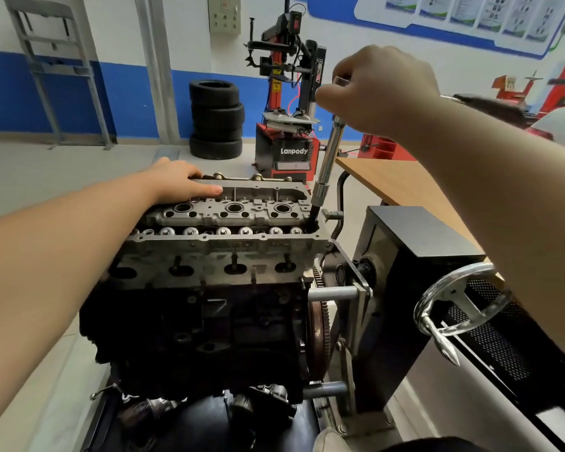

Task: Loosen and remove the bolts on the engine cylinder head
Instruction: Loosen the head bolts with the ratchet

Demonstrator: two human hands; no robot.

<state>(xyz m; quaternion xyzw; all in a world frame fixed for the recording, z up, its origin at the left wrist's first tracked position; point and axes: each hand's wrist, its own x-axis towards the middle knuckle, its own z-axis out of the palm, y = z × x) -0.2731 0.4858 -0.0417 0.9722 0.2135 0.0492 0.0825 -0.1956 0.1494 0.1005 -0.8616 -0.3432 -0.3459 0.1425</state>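
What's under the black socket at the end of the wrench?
The black socket drops into a recess at the grey cylinder head's right end; whatever bolt it covers is hidden.

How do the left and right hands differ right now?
The left hand lies flat, fingers straight, on the cylinder head; the right hand is curled around the wrench top. The left sits low at the head's far left; the right is raised above its right end. Both are bare.

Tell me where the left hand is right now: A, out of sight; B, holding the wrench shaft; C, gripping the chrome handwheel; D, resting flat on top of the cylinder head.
D: the left hand lies with fingers extended on the far top edge of the cylinder head, while the right hand holds the wrench.
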